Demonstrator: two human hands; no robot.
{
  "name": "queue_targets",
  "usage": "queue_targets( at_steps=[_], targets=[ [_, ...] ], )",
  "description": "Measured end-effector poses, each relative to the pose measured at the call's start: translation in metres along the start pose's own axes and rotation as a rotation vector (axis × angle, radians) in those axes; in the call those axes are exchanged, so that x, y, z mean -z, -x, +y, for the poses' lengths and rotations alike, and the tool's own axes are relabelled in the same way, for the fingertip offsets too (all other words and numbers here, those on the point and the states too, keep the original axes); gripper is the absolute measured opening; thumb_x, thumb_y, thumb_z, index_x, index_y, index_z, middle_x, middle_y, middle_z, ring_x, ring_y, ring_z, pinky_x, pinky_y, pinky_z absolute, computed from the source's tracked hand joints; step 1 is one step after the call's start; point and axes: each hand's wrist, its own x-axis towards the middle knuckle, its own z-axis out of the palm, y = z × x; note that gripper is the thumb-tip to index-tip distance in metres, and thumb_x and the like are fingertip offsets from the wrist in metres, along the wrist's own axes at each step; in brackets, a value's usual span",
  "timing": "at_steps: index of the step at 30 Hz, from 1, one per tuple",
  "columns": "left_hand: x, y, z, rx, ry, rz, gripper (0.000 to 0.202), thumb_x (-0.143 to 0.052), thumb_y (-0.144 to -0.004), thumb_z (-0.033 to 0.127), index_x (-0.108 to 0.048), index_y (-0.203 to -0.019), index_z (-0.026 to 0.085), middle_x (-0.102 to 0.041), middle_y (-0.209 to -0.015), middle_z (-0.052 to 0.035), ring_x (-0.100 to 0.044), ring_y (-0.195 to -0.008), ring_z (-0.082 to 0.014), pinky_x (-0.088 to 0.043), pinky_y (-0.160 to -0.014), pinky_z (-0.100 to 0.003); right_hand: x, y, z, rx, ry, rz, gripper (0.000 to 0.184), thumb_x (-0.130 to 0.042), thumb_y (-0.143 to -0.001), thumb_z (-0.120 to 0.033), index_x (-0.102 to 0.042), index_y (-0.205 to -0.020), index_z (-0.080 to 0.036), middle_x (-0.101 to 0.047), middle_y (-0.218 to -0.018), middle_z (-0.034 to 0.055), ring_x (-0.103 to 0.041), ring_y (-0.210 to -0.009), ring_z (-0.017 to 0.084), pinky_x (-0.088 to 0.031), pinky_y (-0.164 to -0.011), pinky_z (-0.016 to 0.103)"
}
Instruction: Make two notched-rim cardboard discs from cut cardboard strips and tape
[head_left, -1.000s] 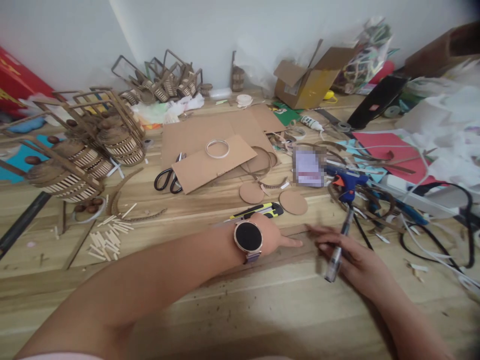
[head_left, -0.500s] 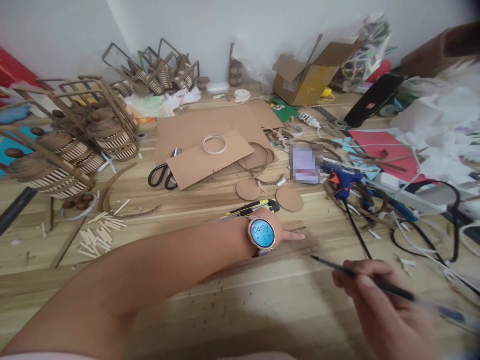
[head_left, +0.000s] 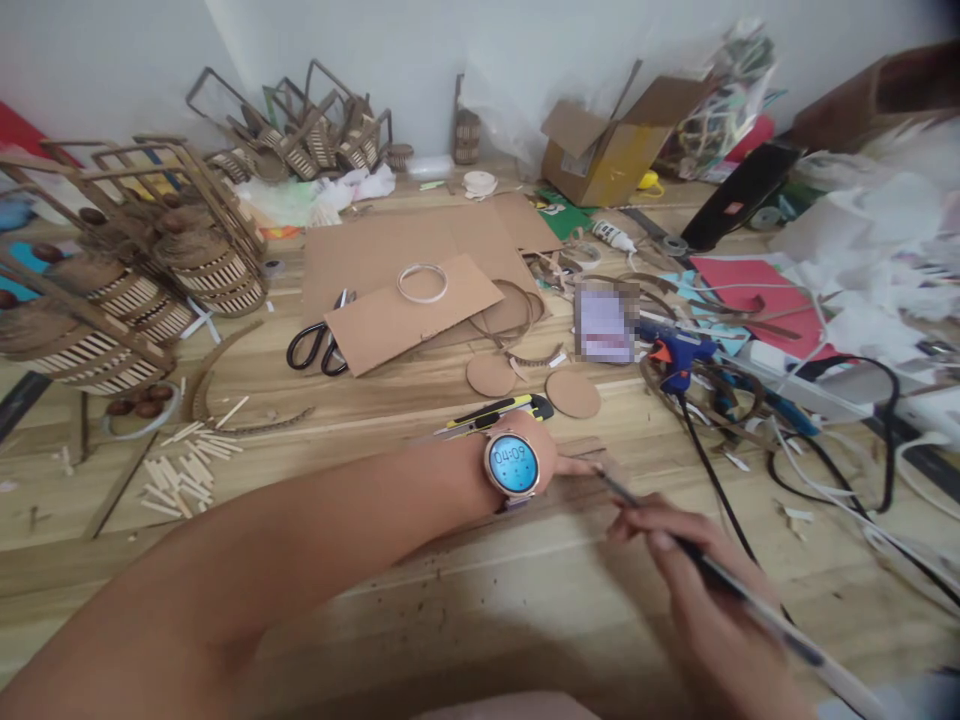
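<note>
Plainly, the slim pen [head_left: 724, 578] slants over the tabletop [head_left: 450, 650], its tip right by the outstretched index finger of the left hand [head_left: 545, 448]; contact is too small to tell. The right hand [head_left: 694, 602] is closed round the barrel in a writing pinch. The left hand's other fingers are hidden, so I cannot tell whether they grip anything. Good control probably wants a light pinch, a quiet left finger, and the wrist clear of the utility knife [head_left: 496, 413] just beyond.
</note>
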Motion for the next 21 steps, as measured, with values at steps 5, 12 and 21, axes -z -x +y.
queue_targets(
  at_steps=[5, 12, 21],
  targets=[
    [0.003, 0.019, 0.002, -0.097, -0.229, -0.027, 0.074, -0.056, -0.081, -0.006, -0.047, -0.145, 0.031, -0.075, -0.082, -0.0102, -0.069, -0.08, -0.0278, -0.047, -0.072, -0.035, 0.016, -0.034, 0.037, 0.072, 0.251, -0.191, 0.017, -0.059, -0.087, -0.033, -0.07, -0.099, -0.028, -0.076, -0.103, 0.0066, -0.071, -0.094, 0.027, -0.057, -0.084, 0.041],
    [-0.012, 0.063, -0.008, -0.1, -0.293, 0.015, 0.039, -0.045, -0.093, 0.005, -0.061, -0.125, 0.02, -0.067, -0.105, -0.0135, -0.067, -0.083, -0.0261, -0.048, -0.063, -0.032, 0.008, -0.046, 0.055, 0.17, 0.251, -0.409, 0.018, -0.054, -0.092, -0.028, -0.07, -0.1, -0.028, -0.074, -0.114, 0.0056, -0.066, -0.11, 0.026, -0.054, -0.094, 0.044],
    [-0.05, 0.091, -0.02, -0.083, -0.248, 0.209, 0.036, -0.051, -0.093, 0.006, -0.057, -0.125, 0.02, -0.059, -0.11, -0.0079, -0.055, -0.098, -0.0248, -0.05, -0.081, -0.036, 0.012, -0.045, 0.065, 0.209, 0.296, -0.463, 0.022, -0.053, -0.094, -0.029, -0.069, -0.108, -0.027, -0.071, -0.12, 0.0064, -0.063, -0.114, 0.026, -0.053, -0.097, 0.042]
  ],
)
